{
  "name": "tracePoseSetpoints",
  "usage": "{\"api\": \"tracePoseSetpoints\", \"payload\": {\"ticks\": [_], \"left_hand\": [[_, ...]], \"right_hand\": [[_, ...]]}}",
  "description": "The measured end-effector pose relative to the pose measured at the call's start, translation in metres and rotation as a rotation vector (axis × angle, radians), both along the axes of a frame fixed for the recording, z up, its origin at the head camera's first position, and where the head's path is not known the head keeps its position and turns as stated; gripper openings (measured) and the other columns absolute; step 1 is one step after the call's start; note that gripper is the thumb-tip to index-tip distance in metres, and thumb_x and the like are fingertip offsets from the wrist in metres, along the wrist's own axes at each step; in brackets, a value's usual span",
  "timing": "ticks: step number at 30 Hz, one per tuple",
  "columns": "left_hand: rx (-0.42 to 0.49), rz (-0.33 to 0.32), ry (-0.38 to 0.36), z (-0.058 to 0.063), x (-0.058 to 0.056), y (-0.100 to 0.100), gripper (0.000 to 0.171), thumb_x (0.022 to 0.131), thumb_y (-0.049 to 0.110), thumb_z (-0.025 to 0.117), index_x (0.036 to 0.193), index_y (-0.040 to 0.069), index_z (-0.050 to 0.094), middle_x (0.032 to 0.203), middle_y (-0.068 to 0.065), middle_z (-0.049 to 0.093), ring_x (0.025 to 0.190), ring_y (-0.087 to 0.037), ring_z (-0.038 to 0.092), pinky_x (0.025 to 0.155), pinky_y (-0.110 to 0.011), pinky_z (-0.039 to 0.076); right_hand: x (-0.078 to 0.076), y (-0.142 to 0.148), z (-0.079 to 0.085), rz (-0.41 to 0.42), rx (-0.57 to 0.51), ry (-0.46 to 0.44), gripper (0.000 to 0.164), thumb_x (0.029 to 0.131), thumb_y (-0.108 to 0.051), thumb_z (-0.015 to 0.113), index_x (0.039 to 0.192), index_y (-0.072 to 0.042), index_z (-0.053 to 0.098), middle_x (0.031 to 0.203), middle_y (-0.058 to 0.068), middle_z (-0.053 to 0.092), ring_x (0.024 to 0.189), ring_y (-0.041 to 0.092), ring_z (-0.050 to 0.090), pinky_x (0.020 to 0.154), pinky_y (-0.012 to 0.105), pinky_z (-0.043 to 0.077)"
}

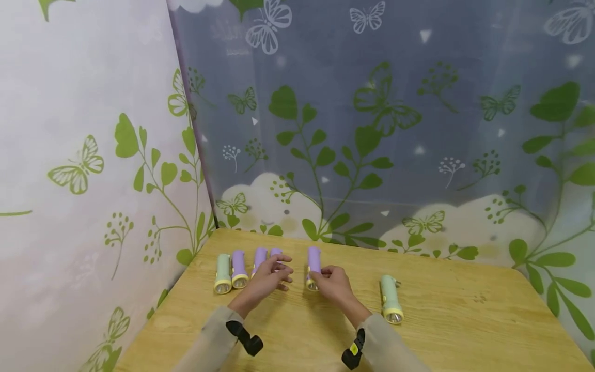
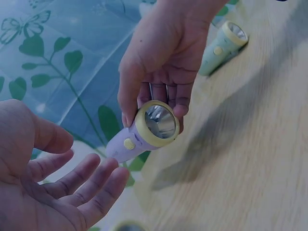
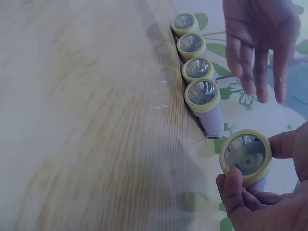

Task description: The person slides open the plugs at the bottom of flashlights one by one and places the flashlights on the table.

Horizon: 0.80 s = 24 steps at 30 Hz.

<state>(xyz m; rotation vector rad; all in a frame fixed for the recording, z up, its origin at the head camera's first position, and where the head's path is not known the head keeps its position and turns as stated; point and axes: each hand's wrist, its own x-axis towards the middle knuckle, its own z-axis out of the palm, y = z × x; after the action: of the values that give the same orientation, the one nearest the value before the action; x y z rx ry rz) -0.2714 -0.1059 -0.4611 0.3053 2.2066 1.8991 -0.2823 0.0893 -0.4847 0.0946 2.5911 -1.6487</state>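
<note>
My right hand (image 1: pixel 335 284) grips a purple flashlight (image 1: pixel 313 257) near its yellow head, thumb on one side and fingers on the other. In the left wrist view the lens of this flashlight (image 2: pixel 156 126) faces the camera, and a round yellow button shows on its body. My left hand (image 1: pixel 265 283) holds nothing; its fingers are spread and loosely bent, between the held flashlight and a row of flashlights. That row has a green flashlight (image 1: pixel 223 271) at the left end, then purple flashlights (image 1: pixel 239 266), partly hidden behind my left hand.
Another green flashlight (image 1: pixel 391 299) lies alone to the right on the wooden table (image 1: pixel 465 310), its lens toward me. In the right wrist view the row of flashlights (image 3: pixel 204 98) lies side by side, lenses facing one way. Printed curtains (image 1: pixel 325 155) stand behind and left of the table.
</note>
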Motion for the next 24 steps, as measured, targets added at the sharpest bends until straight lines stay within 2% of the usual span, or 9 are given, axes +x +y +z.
{"api": "tracePoseSetpoints", "payload": {"ticks": [7, 16, 19, 24], "left_hand": [[0.010, -0.002, 0.000, 0.000, -0.007, 0.018, 0.034, 0.094, 0.024, 0.048, 0.126, 0.017, 0.042, 0.121, -0.022, 0.048, 0.101, -0.033, 0.056, 0.080, -0.046, 0.052], [0.006, 0.035, 0.028, 0.012, -0.008, 0.036, 0.036, 0.092, 0.029, 0.050, 0.125, 0.018, 0.043, 0.119, -0.018, 0.048, 0.093, -0.021, 0.058, 0.078, -0.043, 0.053], [0.021, 0.040, 0.015, 0.018, -0.006, 0.043, 0.036, 0.092, 0.027, 0.051, 0.125, 0.017, 0.042, 0.118, -0.017, 0.048, 0.097, -0.025, 0.057, 0.077, -0.042, 0.054], [0.059, 0.016, 0.011, 0.037, 0.002, 0.057, 0.037, 0.093, 0.019, 0.049, 0.128, 0.013, 0.040, 0.121, -0.023, 0.046, 0.105, -0.040, 0.053, 0.079, -0.047, 0.053]], "right_hand": [[0.014, 0.013, 0.004, 0.026, 0.021, 0.088, 0.043, 0.083, -0.035, 0.062, 0.108, 0.001, 0.058, 0.096, 0.013, 0.065, 0.073, 0.016, 0.062, 0.058, 0.027, 0.051], [0.028, 0.022, 0.013, 0.036, 0.041, 0.211, 0.040, 0.082, -0.033, 0.064, 0.107, -0.002, 0.059, 0.093, 0.012, 0.065, 0.072, 0.015, 0.061, 0.056, 0.024, 0.050], [0.032, 0.024, 0.015, 0.055, 0.052, 0.244, 0.040, 0.082, -0.032, 0.064, 0.107, -0.001, 0.059, 0.092, 0.013, 0.065, 0.070, 0.014, 0.061, 0.056, 0.023, 0.049], [0.038, 0.027, 0.016, 0.053, 0.049, 0.266, 0.037, 0.082, -0.031, 0.064, 0.107, -0.003, 0.059, 0.092, 0.012, 0.066, 0.070, 0.015, 0.062, 0.056, 0.023, 0.050]]}}
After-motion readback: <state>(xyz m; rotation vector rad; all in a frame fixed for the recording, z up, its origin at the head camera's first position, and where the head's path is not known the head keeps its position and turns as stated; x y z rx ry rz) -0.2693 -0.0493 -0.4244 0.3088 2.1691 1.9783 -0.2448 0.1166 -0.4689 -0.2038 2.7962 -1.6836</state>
